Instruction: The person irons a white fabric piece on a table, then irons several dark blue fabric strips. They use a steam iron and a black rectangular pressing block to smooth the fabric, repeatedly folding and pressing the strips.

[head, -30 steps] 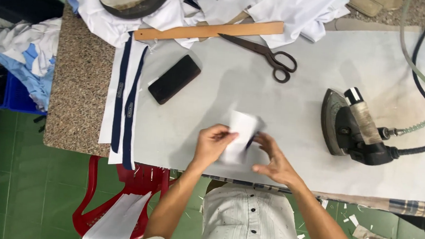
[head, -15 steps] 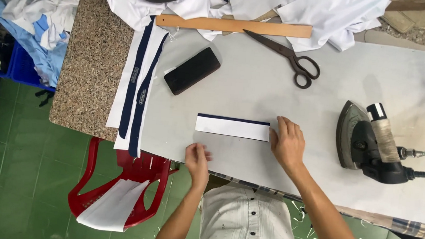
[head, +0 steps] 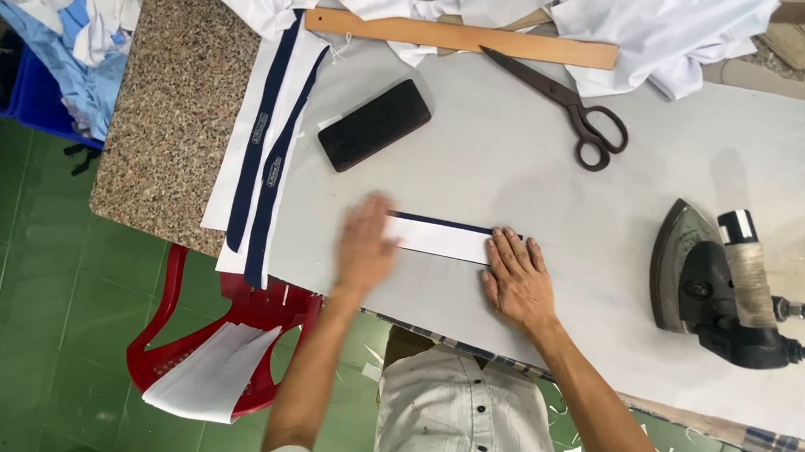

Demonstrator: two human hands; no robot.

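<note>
Head view: flat white strip (head: pixel 441 239), navy top edge.

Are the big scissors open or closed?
Closed. The scissors lie flat on the grey ironing table below the wooden ruler, blades together in one dark point, the two handle loops side by side.

On the table (head: pixel 538 179) a strip (head: pixel 439 238) lies between the left hand (head: pixel 365 244) and right hand (head: pixel 517 279), both resting on its ends. Behind it lie a phone (head: pixel 374 125), scissors (head: pixel 562 107) and a ruler (head: pixel 461 38). An iron (head: pixel 715 284) sits to the right.
</note>
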